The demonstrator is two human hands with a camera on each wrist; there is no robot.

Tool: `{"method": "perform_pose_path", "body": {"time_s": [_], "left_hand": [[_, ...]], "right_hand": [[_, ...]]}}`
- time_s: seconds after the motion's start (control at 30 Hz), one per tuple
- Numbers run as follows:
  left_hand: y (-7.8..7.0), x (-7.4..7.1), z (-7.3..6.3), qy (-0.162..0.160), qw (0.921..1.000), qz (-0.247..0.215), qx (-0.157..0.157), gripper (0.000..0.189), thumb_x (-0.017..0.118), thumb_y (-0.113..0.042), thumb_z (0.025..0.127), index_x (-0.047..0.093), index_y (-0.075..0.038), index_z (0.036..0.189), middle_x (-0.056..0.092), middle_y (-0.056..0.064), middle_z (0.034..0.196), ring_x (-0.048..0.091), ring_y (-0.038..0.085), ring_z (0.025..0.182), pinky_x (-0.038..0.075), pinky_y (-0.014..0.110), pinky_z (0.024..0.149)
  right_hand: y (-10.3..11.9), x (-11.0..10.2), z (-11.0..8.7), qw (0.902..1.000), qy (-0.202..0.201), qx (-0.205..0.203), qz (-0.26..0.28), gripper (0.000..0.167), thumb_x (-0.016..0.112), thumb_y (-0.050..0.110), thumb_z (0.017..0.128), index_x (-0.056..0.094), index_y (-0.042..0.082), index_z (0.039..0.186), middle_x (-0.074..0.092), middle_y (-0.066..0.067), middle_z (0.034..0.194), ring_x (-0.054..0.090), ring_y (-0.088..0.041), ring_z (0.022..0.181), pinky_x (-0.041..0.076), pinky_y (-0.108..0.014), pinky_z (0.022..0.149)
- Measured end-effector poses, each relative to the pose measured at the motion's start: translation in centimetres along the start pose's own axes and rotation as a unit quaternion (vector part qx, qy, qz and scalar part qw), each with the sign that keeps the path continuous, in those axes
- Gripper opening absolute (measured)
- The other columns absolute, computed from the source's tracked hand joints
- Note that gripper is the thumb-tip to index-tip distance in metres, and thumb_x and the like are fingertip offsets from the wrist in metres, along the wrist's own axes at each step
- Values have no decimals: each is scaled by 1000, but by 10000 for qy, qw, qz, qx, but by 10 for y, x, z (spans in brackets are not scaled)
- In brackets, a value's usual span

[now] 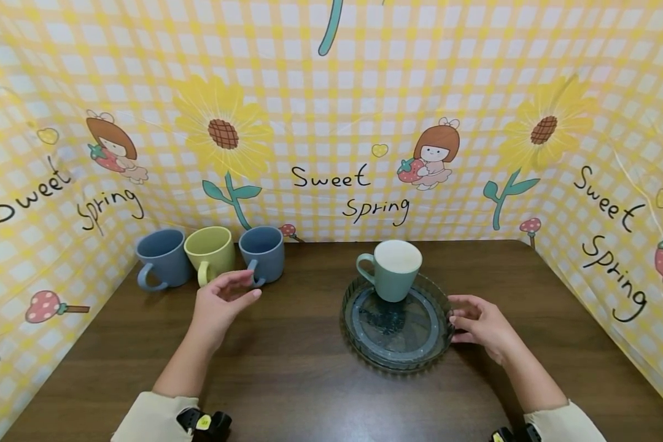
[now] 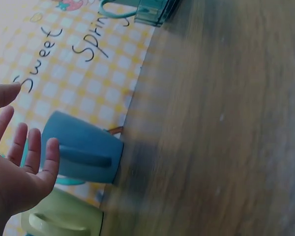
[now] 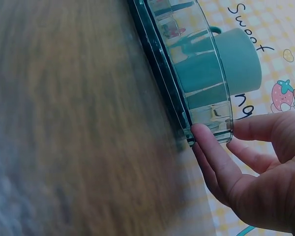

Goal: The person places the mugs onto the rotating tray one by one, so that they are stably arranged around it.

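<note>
A round, smoky clear tray (image 1: 395,359) with a ribbed wall lies on the table, right of centre. On its far part stands an upright teal mug (image 1: 393,279), white inside, handle to the left. My right hand (image 1: 488,325) grips the tray's right edge; in the right wrist view its fingertips (image 3: 202,133) meet the wall near the base and others meet the rim. My left hand (image 1: 221,307) holds nothing, fingers spread and loosely bent. It hovers just in front of a green mug (image 1: 212,248) and a blue mug (image 1: 267,258), overlapping the blue handle in the head view.
Another blue mug (image 1: 162,255) stands at the left end of the row, close to the green one. All three have handles facing forward. A yellow checked cloth (image 1: 331,123) rises behind and on both sides of the dark wooden table (image 1: 287,380).
</note>
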State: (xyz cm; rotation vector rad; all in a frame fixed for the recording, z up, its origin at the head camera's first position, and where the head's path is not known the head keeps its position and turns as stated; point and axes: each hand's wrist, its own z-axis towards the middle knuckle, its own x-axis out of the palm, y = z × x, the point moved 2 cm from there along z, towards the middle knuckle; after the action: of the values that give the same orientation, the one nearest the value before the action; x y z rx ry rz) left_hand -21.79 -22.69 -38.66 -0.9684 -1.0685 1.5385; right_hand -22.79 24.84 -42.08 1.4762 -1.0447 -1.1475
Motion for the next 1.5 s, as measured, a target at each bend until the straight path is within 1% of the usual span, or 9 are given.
{"method": "perform_pose_path", "body": {"time_s": [0.17,0.5,0.67,0.77,0.93,1.03,1.17,1.33,1.5], "left_hand": [[9,-10,5,-205,9988,247,-378,48,81,-6,80,62,8,122,70,3,102,61,16,100,50,15,82],[19,-21,14,-479,9944,339,-876,42,82,-10,79,68,-6,118,68,-14,99,62,15,102,52,14,76],[23,-24,20,-387,9935,360,-1012,52,83,-12,80,62,-1,126,66,-17,100,63,11,102,52,14,78],[26,-25,22,-261,9933,349,-1068,59,82,-12,80,57,2,131,66,-11,107,64,12,103,53,14,79],[31,-25,27,-7,9923,152,-1231,65,80,-10,82,49,5,138,60,11,123,65,9,100,56,21,79],[35,-23,30,92,9906,-103,-1364,65,79,-8,83,48,6,139,60,11,121,66,3,92,58,28,80],[38,-18,33,162,9879,-284,-1519,64,79,-8,82,49,5,137,60,9,119,67,3,89,58,31,80],[40,-12,38,136,9854,-132,-1690,61,81,-13,81,53,4,133,57,12,122,68,5,87,58,31,79],[43,-10,43,98,9839,-45,-1782,55,80,-12,83,54,8,127,58,10,111,68,6,82,59,33,79]], "right_hand": [[1,2,-1,10000,-10,15,-22,48,54,-10,92,38,-11,138,58,-19,100,59,-21,87,60,-40,71],[2,3,-3,10000,-2,-9,-1,49,54,-9,92,36,-12,137,56,-14,97,58,-21,85,60,-40,70],[1,3,-4,10000,4,15,38,49,55,-8,91,36,-12,137,56,-13,96,58,-22,86,60,-41,71],[1,3,-5,10000,-7,41,49,50,56,-8,91,36,-11,137,56,-13,96,57,-22,86,60,-41,71],[1,3,-6,10000,-9,53,80,50,56,-8,91,35,-11,137,56,-14,96,58,-22,86,60,-41,72],[1,3,-6,9999,10,41,101,50,56,-8,91,35,-11,136,56,-15,96,58,-21,85,60,-41,72],[0,3,-6,9999,43,29,106,50,56,-7,91,35,-11,137,56,-16,97,58,-21,85,60,-41,72],[0,3,-7,9999,81,40,82,50,57,-6,92,34,-10,137,56,-14,97,59,-22,86,60,-41,73],[0,2,-7,9999,113,43,87,51,56,-5,92,34,-10,137,56,-14,97,59,-22,87,60,-41,74]]}}
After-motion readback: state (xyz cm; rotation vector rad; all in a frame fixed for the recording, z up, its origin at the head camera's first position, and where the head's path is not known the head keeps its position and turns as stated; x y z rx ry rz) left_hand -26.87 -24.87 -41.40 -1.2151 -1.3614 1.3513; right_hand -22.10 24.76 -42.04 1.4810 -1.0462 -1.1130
